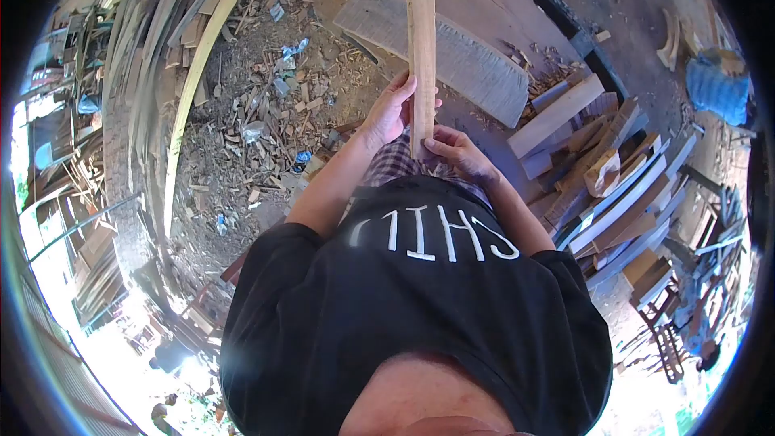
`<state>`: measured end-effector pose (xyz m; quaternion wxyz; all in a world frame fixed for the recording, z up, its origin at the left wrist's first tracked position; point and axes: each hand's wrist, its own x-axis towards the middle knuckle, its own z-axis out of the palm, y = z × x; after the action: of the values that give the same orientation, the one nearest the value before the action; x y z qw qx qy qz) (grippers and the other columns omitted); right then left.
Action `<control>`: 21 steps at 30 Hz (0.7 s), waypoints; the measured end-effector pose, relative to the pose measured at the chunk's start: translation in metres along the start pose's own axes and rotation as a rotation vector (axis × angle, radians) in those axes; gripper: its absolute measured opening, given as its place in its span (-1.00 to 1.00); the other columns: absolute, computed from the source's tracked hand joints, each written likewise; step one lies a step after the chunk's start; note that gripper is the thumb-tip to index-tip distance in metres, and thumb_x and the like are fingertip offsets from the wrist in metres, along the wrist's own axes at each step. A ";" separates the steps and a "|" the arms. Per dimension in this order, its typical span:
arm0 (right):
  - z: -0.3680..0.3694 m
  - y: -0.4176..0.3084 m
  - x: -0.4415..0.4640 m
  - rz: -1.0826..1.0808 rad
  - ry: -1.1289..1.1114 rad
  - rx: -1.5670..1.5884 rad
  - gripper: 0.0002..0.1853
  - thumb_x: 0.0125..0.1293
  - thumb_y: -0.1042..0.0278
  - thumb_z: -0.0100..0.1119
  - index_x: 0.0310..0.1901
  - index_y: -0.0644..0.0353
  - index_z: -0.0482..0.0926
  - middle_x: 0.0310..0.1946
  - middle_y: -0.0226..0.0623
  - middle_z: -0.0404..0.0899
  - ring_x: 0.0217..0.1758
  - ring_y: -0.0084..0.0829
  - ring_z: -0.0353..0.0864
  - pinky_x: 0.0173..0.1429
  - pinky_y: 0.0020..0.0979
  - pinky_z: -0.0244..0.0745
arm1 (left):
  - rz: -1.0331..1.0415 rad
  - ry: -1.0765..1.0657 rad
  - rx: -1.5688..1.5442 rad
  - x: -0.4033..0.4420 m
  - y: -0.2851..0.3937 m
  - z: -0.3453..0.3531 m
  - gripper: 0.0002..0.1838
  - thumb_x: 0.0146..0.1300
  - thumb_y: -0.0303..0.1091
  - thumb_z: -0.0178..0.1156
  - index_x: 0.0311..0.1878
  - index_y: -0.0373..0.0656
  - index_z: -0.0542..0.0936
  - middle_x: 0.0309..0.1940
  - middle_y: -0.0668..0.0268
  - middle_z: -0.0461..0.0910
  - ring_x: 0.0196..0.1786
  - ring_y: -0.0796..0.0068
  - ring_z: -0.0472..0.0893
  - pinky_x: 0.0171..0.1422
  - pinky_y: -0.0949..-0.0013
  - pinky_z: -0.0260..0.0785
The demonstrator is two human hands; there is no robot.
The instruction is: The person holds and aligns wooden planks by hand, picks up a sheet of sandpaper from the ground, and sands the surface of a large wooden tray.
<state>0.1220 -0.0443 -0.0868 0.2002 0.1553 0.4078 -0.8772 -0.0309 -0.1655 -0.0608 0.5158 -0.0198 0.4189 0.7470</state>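
A long, narrow wooden piece [422,56] is held up in front of my body, its far end over a broad grey board. My left hand [390,111] wraps round its left side near the middle, with fingertips showing past the right edge. Near the lower end, my right hand [458,150] grips the same piece, thumb on its face. The wide rough board [476,73] lies beyond my hands on the ground.
Stacked wood offcuts [613,169] lie at the right. Wood chips and scraps [266,105] cover the ground at the left, beside long curved planks [198,81]. A blue sack [717,93] stands at the far right.
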 end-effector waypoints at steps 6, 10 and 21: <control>0.002 0.004 -0.007 -0.053 0.016 -0.015 -0.68 0.41 0.21 0.09 0.05 0.25 0.50 -0.18 -0.42 0.57 -0.15 -0.61 0.53 0.00 -0.50 0.45 | -0.047 0.029 -0.050 0.001 -0.003 0.001 -0.64 0.42 -0.11 0.01 0.17 -0.04 0.37 -0.11 0.18 0.57 -0.06 0.21 0.62 0.02 0.09 0.54; 0.000 0.011 -0.009 -0.001 0.030 0.141 -0.70 0.44 0.24 0.04 0.05 0.26 0.49 -0.22 -0.42 0.57 -0.15 -0.59 0.54 -0.01 -0.48 0.45 | -0.052 0.077 -0.090 0.000 -0.008 0.005 -0.61 0.38 -0.20 0.11 0.21 0.01 0.32 -0.22 0.29 0.54 -0.16 0.34 0.63 -0.07 0.16 0.58; 0.006 0.030 -0.011 0.072 0.106 0.263 -0.59 0.47 0.17 -0.04 0.23 0.21 0.30 -0.12 -0.28 0.50 -0.12 -0.43 0.56 0.01 -0.37 0.51 | 0.144 0.434 0.293 0.019 -0.054 0.001 -0.20 0.05 -0.37 0.46 0.27 -0.22 0.17 -0.23 0.34 0.44 -0.28 0.58 0.50 -0.23 0.47 0.42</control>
<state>0.1449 -0.0640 -0.0982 0.1876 0.2406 0.2936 -0.9059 0.0026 -0.1443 -0.1018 0.3568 -0.0746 0.6237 0.6915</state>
